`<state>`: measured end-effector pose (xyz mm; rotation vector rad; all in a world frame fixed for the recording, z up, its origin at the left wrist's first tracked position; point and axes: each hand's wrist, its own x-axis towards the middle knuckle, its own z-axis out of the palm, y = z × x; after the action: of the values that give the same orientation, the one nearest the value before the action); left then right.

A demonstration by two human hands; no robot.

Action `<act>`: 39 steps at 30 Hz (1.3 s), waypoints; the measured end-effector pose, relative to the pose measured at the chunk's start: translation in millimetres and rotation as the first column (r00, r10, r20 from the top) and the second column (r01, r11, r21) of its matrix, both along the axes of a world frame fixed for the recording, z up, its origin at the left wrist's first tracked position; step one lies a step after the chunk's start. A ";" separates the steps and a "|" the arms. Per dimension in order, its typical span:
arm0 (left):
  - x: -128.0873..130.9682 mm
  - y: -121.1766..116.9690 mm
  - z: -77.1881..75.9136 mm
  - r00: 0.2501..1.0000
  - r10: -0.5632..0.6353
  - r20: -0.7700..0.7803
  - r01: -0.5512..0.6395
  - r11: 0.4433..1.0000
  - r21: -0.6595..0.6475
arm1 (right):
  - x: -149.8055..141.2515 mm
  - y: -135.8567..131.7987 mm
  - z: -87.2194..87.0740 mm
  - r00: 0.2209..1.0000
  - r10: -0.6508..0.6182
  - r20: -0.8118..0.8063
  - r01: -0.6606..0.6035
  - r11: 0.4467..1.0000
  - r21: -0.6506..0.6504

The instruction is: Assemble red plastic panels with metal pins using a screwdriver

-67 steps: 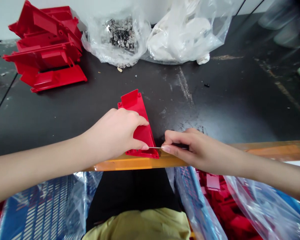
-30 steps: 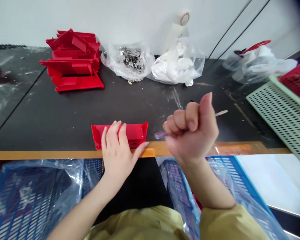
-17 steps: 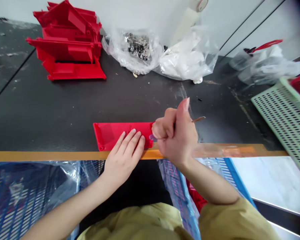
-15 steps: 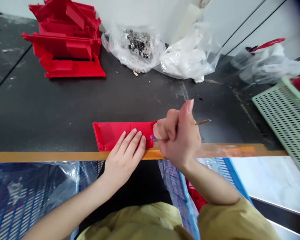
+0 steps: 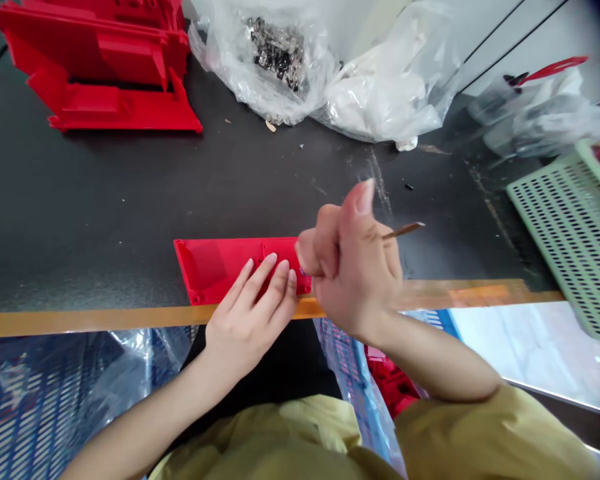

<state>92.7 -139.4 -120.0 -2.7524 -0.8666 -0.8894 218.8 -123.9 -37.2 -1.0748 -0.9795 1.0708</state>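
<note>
A long red plastic panel [image 5: 220, 263] with raised edges lies flat along the front edge of the dark table. My left hand [image 5: 247, 313] rests on it with fingers stretched out, pressing near its middle. Over the panel's right end, my right hand [image 5: 353, 260] is closed in a fist, thumb up. From the back of that fist sticks out the thin brown end of a slim stick-like tool [image 5: 405, 231]. A small purplish bit shows at the fist's left side against the panel; the fingers hide the rest of the tool.
Stacked red plastic parts [image 5: 125, 87] stand at the back left. Behind the panel lie a clear bag of small dark pieces [image 5: 280, 60] and a bag of white items [image 5: 385, 100]. A pale green basket [image 5: 565, 233] sits at right; blue crates [image 5: 25, 400] are below the table edge.
The view has shifted, bringing the back objects nearer the top edge. My right fist has moved slightly over the panel's right end, tool still in it; my left hand stays flat on the panel.
</note>
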 end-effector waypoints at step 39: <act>2.9 1.8 0.6 0.998 0.033 0.053 -0.034 0.999 0.017 | 11.9 4.7 6.3 0.992 -0.085 0.096 0.078 0.994 0.076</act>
<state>95.6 -137.6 -119.4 -2.7024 -0.9070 -0.9631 230.7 -119.1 -30.9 -1.1074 -1.0369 0.9164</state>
